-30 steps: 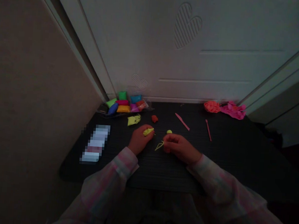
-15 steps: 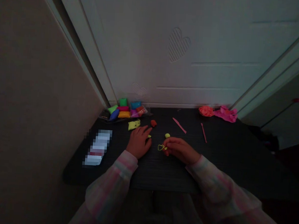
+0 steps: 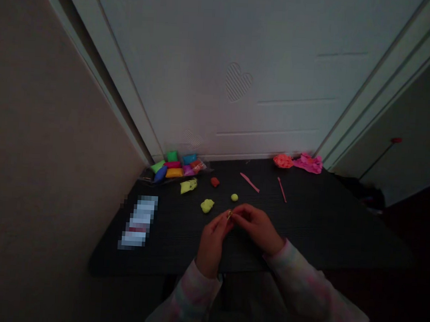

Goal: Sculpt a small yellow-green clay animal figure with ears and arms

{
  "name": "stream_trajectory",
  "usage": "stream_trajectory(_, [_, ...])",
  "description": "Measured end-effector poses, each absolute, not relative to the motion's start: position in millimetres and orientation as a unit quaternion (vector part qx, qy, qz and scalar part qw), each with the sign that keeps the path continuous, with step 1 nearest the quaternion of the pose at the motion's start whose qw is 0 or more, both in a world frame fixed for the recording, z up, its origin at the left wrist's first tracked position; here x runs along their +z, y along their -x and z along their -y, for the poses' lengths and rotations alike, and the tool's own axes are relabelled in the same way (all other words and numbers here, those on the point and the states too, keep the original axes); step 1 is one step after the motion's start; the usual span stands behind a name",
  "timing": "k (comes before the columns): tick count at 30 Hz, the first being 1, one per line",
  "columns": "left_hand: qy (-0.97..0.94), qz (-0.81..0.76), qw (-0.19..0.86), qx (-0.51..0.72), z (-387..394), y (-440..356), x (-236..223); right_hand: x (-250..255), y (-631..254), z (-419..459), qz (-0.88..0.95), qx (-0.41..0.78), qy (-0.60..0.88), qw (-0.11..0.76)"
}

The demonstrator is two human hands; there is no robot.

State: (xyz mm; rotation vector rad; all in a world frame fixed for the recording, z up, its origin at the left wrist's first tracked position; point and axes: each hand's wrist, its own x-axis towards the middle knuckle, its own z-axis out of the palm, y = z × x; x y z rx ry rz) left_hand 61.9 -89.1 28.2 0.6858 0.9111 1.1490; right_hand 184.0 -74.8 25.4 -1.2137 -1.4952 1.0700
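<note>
My left hand [image 3: 213, 243] and my right hand [image 3: 256, 226] meet over the dark table, fingertips pinched together. Between them is a thin yellow clay strand [image 3: 229, 214], mostly covered by the fingers. Just beyond the fingertips lies a small round yellow clay ball [image 3: 234, 197]. An uneven yellow clay lump [image 3: 207, 206] rests farther left, above my left hand. Behind these sits a small red clay piece [image 3: 214, 182], with an opened yellow packet [image 3: 188, 186] to its left.
A clear bag of colourful clay packets [image 3: 174, 172] lies at the back left. A blurred-out phone-like screen [image 3: 139, 223] is at the left. Rightward lie a pink plastic knife [image 3: 250, 182], a pink stick tool [image 3: 282, 190], an orange piece [image 3: 283, 161] and a crumpled pink item [image 3: 308, 163].
My left hand has left the yellow lump, uncovering it, and has come to my right hand, where it also pinches the yellow strand. The camera view has shifted.
</note>
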Motion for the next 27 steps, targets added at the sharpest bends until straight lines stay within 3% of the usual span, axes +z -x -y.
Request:
stream_trajectory(3, [-0.2, -0.393, 0.705, 0.555, 88, -73, 20, 13, -175, 79, 0.676, 0.26, 0.531, 0.439])
stream_trajectory(7, [-0.133, -0.37, 0.72, 0.573, 79, -76, 11, 5, -163, 83, 0.728, 0.159, 0.534, 0.398])
stream_trajectory(11, [-0.065, -0.344, 0.756, 0.552, 72, -67, 11, 4, -158, 83, 0.757, 0.13, 0.519, 0.374])
stream_trajectory(20, [-0.053, -0.308, 0.768, 0.559, 71, -64, 12, 1, -165, 85, 0.718, 0.109, 0.506, 0.466])
stream_trajectory(27, [-0.047, -0.32, 0.781, 0.535, 75, -67, 10, 1, -156, 86, 0.763, 0.04, 0.529, 0.369])
